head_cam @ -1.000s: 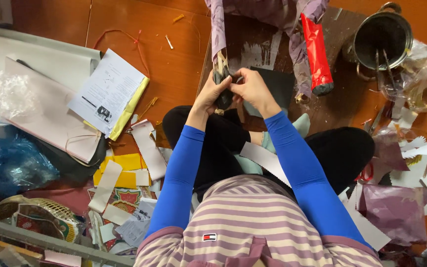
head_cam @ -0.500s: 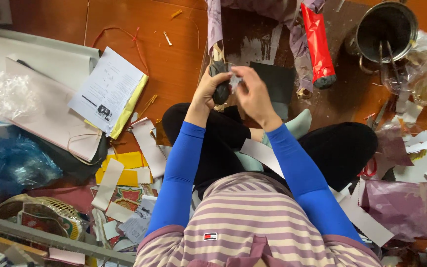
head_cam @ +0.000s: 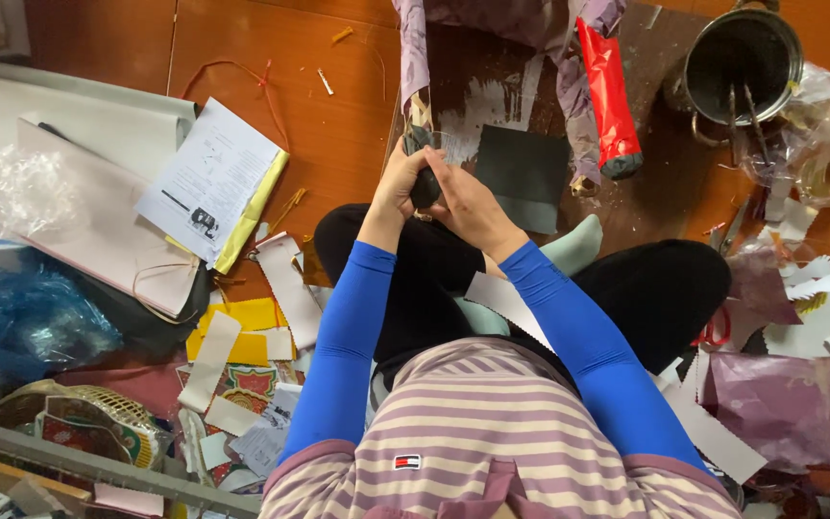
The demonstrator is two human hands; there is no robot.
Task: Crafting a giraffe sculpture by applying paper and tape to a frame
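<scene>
White printed sheet [head_cam: 208, 178] on yellow pad [head_cam: 254, 213] at left; perhaps a red-patterned packet [head_cam: 74, 432] in the basket [head_cam: 12, 404].

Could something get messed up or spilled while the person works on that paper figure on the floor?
Maybe. Both hands, left hand and right hand, press on one dark leg end of the purple paper figure; a hard squeeze could crumple or tear it. The metal pot with tools sticking out stands close by, so a swinging elbow might tip it. Red-handled scissors lie beside the knee and could poke.
</scene>
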